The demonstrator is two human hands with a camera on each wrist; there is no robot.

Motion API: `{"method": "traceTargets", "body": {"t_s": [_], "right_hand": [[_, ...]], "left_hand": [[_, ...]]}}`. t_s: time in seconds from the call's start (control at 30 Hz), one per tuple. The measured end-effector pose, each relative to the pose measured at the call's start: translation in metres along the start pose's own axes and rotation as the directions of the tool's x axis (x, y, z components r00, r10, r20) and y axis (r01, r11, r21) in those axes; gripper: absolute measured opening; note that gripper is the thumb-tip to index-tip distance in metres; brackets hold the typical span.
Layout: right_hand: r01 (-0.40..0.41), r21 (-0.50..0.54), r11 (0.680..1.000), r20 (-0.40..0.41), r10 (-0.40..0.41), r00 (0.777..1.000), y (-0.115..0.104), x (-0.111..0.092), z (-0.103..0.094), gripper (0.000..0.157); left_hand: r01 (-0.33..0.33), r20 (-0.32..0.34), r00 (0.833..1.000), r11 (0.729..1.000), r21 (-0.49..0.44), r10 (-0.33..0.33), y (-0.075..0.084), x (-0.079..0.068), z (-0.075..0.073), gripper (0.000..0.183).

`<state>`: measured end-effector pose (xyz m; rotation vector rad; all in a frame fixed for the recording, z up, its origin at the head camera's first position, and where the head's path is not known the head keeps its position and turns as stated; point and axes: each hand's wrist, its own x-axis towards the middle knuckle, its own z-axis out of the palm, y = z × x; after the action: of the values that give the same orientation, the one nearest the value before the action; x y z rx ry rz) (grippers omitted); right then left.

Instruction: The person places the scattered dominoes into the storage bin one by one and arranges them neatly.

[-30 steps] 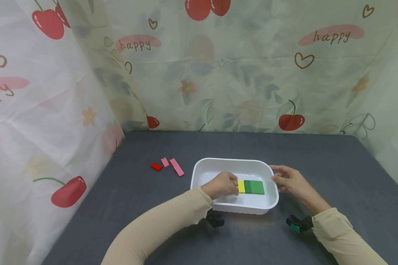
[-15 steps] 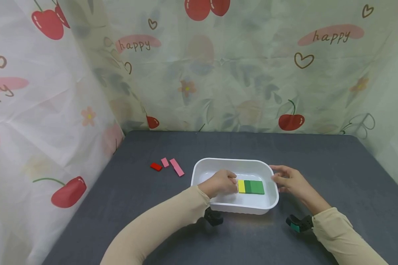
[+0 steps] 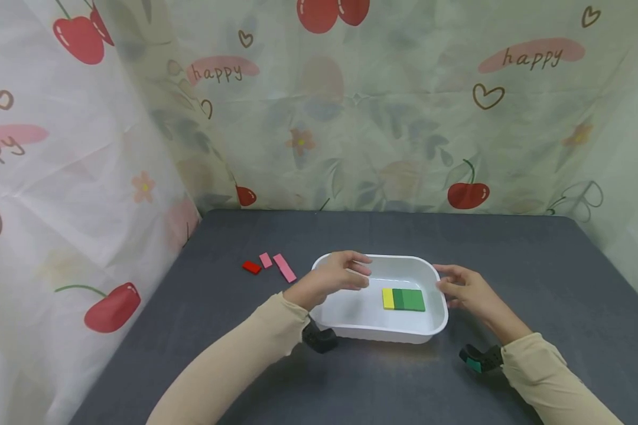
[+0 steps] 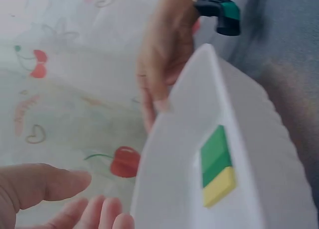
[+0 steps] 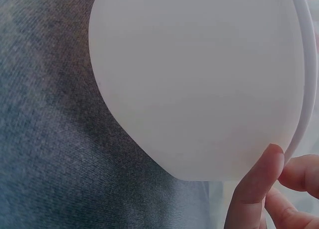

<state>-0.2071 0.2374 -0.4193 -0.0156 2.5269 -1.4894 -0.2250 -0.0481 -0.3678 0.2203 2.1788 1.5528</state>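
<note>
A white plastic tray [image 3: 383,337] sits on the table. On its floor, toward the right, a yellow block [image 3: 388,298], a darker green block [image 3: 398,299] and a lighter green block [image 3: 414,300] lie side by side in a row. Over the tray's left part hovers my left hand [image 3: 332,276], fingers loosely extended, with nothing in them. In the left wrist view its thumb [image 4: 67,183] and fingertips are apart. My right hand [image 3: 465,289] touches the tray's right end from outside; the right wrist view has a fingertip [image 5: 266,164] against the outer wall, close under the rim.
Left of the tray, on the dark table [image 3: 234,330], lie a red block [image 3: 252,267], a short pink block [image 3: 265,260] and a longer pink strip [image 3: 285,268], which may be two pieces. A cherry-print curtain [image 3: 351,130] hangs behind and at the sides.
My left hand has let go beside the yellow block and moved up and left, its fingers loosening. The row of blocks now shows fully. The right hand and tray stay in place.
</note>
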Motion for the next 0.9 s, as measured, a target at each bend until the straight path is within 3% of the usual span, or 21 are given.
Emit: {"method": "traceTargets", "body": {"t_s": [0.2,0.4,0.63,0.9], "right_hand": [[0.002,-0.001,1.0,0.003,-0.002,1.0,0.0,0.0,0.0,0.055],[-0.001,0.006,1.0,0.007,0.001,1.0,0.0,0.0,0.0,0.056],[0.0,0.014,1.0,0.008,0.0,1.0,0.001,0.0,-0.001,0.055],[-0.023,0.004,1.0,-0.006,0.023,1.0,0.0,0.001,0.0,0.054]], "left_hand": [[-0.115,-0.059,0.992,0.992,-0.05,0.112,0.011,-0.02,-0.033,0.044],[-0.144,-0.192,0.974,0.983,-0.111,0.121,0.009,-0.03,-0.069,0.045],[-0.133,-0.314,0.946,0.981,-0.139,0.083,-0.016,-0.033,-0.101,0.045],[-0.043,-0.414,0.91,0.994,-0.096,0.0,-0.055,-0.028,-0.116,0.044]]}}
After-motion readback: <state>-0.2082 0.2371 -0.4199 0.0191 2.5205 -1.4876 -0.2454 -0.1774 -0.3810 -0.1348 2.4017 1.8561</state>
